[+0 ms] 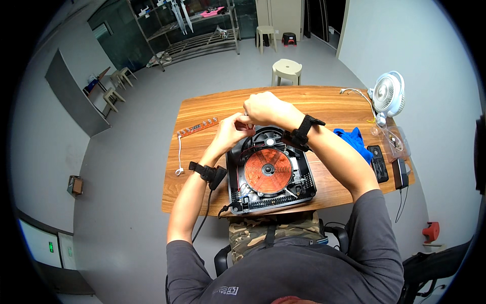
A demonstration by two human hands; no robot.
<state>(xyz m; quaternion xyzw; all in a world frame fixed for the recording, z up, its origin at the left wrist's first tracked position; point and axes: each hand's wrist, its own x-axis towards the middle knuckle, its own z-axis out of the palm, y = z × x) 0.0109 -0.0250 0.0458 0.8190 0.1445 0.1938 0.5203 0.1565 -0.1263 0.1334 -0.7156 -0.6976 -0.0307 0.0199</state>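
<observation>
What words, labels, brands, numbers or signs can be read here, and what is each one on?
Grey shirt: pale lettering beside a square emblem; I won't copy printed words.
Green sign, lower left: too small to read.
Orange circuit board on the table: any markings are too small to read.
Orange coil disc: any markings are too faint to read.

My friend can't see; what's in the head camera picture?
A person's left hand and right hand meet near the far edge of an opened black appliance with a round copper-coloured coil, on a wooden table. An orange strip lies left; a blue cloth and white fan are right.
</observation>
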